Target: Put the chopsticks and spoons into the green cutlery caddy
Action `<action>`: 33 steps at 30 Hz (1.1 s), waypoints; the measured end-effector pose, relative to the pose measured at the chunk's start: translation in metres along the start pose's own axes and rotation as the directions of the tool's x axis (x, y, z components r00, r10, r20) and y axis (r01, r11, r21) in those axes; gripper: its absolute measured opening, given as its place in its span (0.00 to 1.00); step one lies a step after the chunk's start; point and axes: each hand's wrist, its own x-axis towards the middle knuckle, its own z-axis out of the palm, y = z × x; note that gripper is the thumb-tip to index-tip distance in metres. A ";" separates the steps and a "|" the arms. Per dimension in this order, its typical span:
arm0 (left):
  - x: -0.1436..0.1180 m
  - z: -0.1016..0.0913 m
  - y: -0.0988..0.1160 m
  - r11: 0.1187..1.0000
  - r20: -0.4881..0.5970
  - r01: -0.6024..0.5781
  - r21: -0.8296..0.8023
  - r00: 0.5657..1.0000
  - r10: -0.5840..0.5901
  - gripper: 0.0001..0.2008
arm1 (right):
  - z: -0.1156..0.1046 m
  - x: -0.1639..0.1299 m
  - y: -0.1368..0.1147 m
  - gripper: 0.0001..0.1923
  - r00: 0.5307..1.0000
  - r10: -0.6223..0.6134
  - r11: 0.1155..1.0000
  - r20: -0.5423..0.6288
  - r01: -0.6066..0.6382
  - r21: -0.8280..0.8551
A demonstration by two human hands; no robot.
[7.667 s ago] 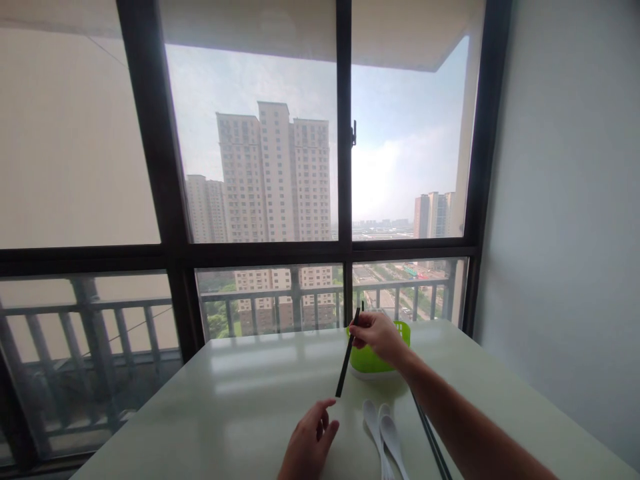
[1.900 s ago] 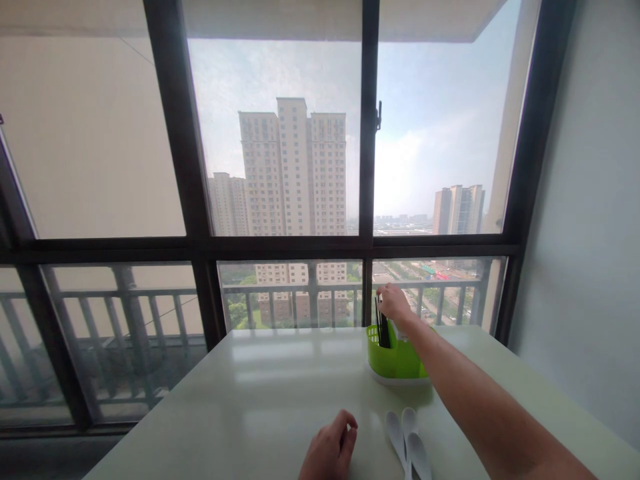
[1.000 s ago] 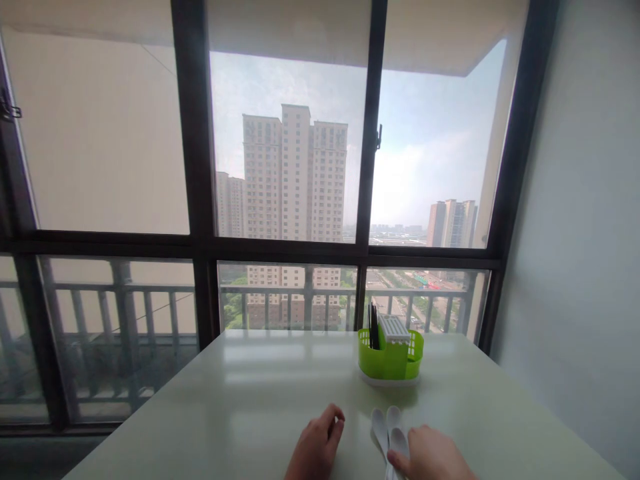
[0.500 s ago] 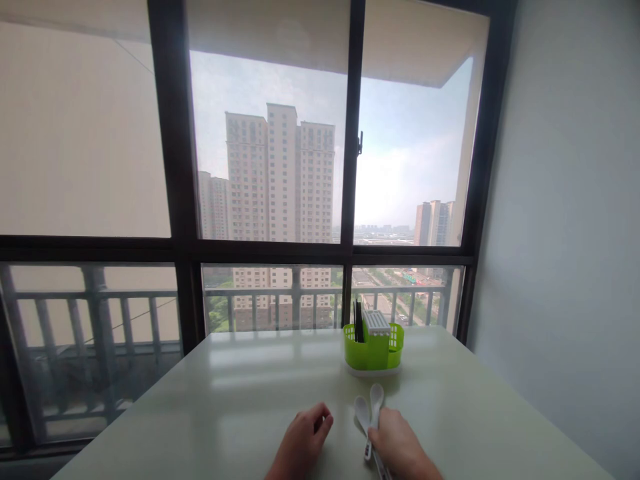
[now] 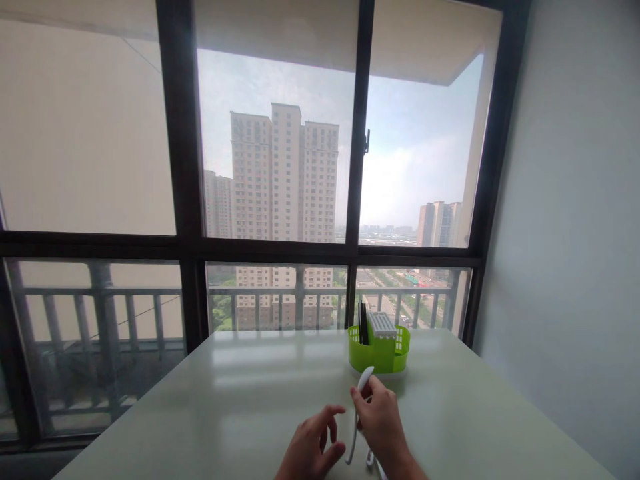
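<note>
White spoon [image 5: 359, 407]: one, pinched by right hand [image 5: 383, 423] fingers; left hand [image 5: 310, 447] fingers spread; one green caddy [image 5: 379, 349].

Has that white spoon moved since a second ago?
Yes. The right hand has lifted one spoon off the table, toward the green caddy.

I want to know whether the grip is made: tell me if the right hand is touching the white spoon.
Touching. The head view shows the right hand pinching the white spoon near its bowl, with the handle hanging down beside the left hand.
</note>
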 end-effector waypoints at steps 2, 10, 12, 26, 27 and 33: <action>0.000 0.004 -0.005 1.000 -0.017 0.016 0.013 1.000 -0.016 0.21 | 0.024 -0.010 -0.011 0.10 0.996 -0.084 0.996 0.015 0.084 -0.013; 0.003 0.008 -0.019 0.990 -0.108 0.135 0.028 0.985 -0.131 0.14 | 0.004 0.003 -0.025 0.07 0.955 -0.288 0.950 0.073 0.276 0.144; 0.003 0.006 -0.013 0.991 -0.097 0.132 0.038 0.987 -0.128 0.13 | -0.011 0.013 -0.031 0.10 0.913 -0.381 0.923 0.145 0.366 0.123; 0.008 0.002 -0.013 0.982 -0.226 0.176 -0.060 0.956 -0.186 0.14 | -0.071 0.136 -0.029 0.13 0.875 -0.476 0.684 0.085 0.429 -0.591; 0.009 0.002 -0.014 0.984 -0.220 0.172 -0.053 0.959 -0.179 0.13 | -0.065 0.135 -0.024 0.13 0.874 -0.470 0.656 0.125 0.441 -0.612; 0.008 0.001 -0.010 0.987 -0.231 0.156 -0.033 0.960 -0.159 0.14 | -0.057 0.126 -0.004 0.12 0.823 -0.519 0.563 0.230 0.532 -0.633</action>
